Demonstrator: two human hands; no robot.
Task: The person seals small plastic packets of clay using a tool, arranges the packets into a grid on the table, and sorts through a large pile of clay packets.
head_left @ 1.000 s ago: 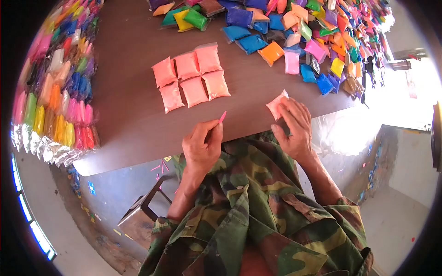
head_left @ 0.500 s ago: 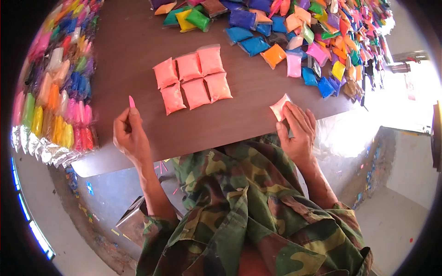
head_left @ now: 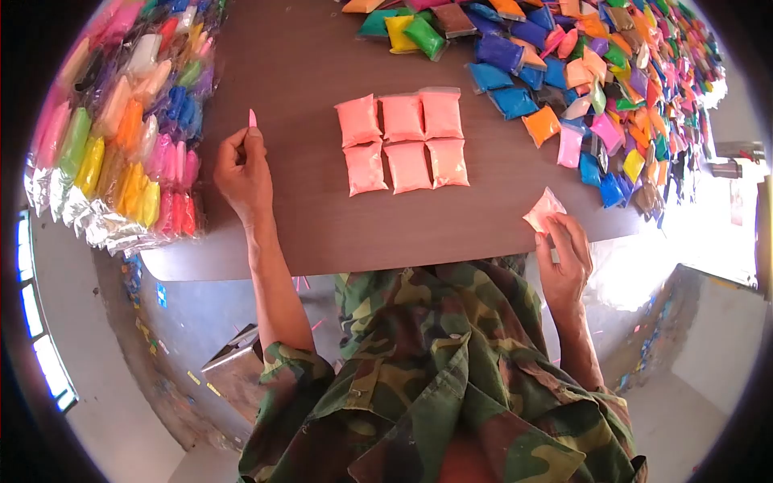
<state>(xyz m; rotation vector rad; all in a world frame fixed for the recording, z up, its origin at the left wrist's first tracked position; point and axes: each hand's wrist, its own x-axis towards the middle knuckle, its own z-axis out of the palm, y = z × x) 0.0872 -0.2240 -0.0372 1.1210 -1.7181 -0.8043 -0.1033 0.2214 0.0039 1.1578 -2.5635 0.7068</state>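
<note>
My left hand [head_left: 245, 171] is closed, with a small pink pointed piece [head_left: 252, 119] pinched between thumb and finger and its tip sticking up. It hovers over the left part of the table. At the table's front edge on the right, my right hand [head_left: 566, 256] grips a small clear packet of pink stuff [head_left: 543, 209] by its lower side. The fingers cover part of this packet. Between the hands, several similar pink packets [head_left: 407, 167] lie flat in two close rows of three.
A big heap of packets [head_left: 596, 72] in many colours covers the right and far side of the brown table [head_left: 298, 217]. Along the left edge are stacked long coloured bags [head_left: 121, 145] with silvery ends. A metal box [head_left: 237, 366] stands on the floor below.
The view has turned, so the table's contents sit further right. My right hand's fingers have shifted from lying over the packet to its lower side. The left hand keeps its pinch.
</note>
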